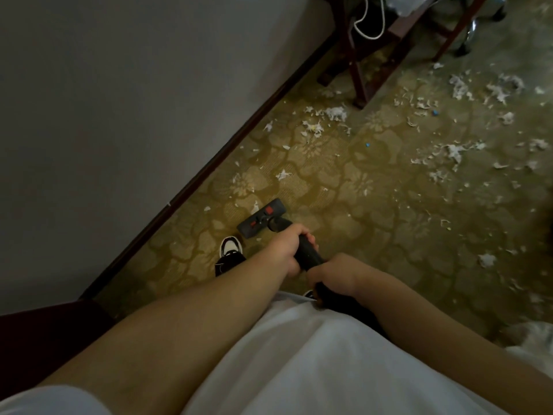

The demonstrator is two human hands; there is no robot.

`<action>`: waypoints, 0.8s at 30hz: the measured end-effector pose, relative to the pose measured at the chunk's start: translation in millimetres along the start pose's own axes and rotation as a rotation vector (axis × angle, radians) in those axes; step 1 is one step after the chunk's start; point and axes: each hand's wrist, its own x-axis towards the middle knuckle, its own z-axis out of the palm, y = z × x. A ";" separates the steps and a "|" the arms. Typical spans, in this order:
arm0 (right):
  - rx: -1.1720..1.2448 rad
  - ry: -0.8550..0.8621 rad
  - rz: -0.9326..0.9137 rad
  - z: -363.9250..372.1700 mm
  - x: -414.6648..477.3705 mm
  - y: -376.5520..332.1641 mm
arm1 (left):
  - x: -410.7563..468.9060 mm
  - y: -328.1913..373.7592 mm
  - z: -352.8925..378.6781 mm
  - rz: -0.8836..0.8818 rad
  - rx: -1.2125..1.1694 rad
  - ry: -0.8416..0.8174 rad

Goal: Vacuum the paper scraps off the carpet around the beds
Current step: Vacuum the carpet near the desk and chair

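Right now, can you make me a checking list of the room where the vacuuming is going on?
Surface: patterned carpet, littered mostly toward the upper right.
Job's things: vacuum head flat on the carpet near the wall; black tube; white paper scraps not yet picked up.
Clutter: small blue bits among the scraps.
Grips: left hand and right hand both hold the black tube, the left nearer the vacuum head.
Cables: white cord hanging by the wooden furniture legs.
Surroundings: grey wall, dark skirting board, a shoe beside the vacuum head.
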 end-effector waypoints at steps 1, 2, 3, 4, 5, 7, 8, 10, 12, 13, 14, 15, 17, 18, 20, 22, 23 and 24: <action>-0.002 -0.005 0.001 5.2 1.8 -13.2 | 1.6 11.3 -7.7 0.003 -0.009 0.005; -0.005 -0.010 0.002 10.5 3.4 -27.1 | 3.0 23.7 -16.0 0.006 -0.022 0.011; -0.008 -0.014 0.002 16.6 5.7 -42.4 | 4.3 37.4 -24.6 0.007 -0.036 0.013; -0.008 -0.015 0.001 23.6 8.1 -58.4 | 5.1 52.7 -33.6 0.009 -0.038 0.018; -0.009 -0.010 -0.002 31.4 11.7 -74.2 | 6.4 68.3 -42.6 0.006 -0.036 0.026; -0.013 -0.002 -0.012 47.7 21.3 -102.8 | 8.6 98.7 -61.3 -0.014 -0.033 0.043; -0.007 -0.003 -0.014 56.3 25.9 -116.7 | 9.1 113.3 -70.9 -0.020 -0.019 0.043; 0.014 -0.019 -0.014 71.9 35.8 -144.7 | 10.9 143.0 -88.2 -0.002 0.025 0.038; 0.027 -0.021 -0.018 84.0 45.3 -169.8 | 12.6 171.4 -100.9 0.018 0.060 0.026; 0.023 -0.015 -0.021 89.0 48.6 -181.6 | 14.4 183.9 -105.9 0.024 0.072 0.022; 0.017 -0.007 -0.024 93.4 51.4 -192.3 | 16.0 195.6 -110.6 0.031 0.085 0.018; 0.018 0.001 -0.031 97.5 54.3 -202.1 | 17.0 205.9 -114.4 0.038 0.093 0.017; 0.036 0.015 -0.045 104.9 59.5 -218.2 | 19.5 223.2 -121.0 0.043 0.093 0.010; 0.045 0.020 -0.051 107.8 61.7 -224.5 | 21.7 230.4 -123.9 0.042 0.091 0.011; 0.065 0.023 -0.062 112.9 64.8 -234.3 | 24.4 242.0 -129.2 0.039 0.080 0.018; 0.073 0.016 -0.067 116.7 65.6 -239.9 | 26.5 247.8 -133.5 0.042 0.080 0.015; 0.070 0.014 -0.067 118.1 65.0 -241.4 | 27.4 248.5 -134.8 0.046 0.086 0.013; 0.067 0.012 -0.067 119.4 63.8 -241.1 | 27.5 247.7 -136.1 0.048 0.092 0.014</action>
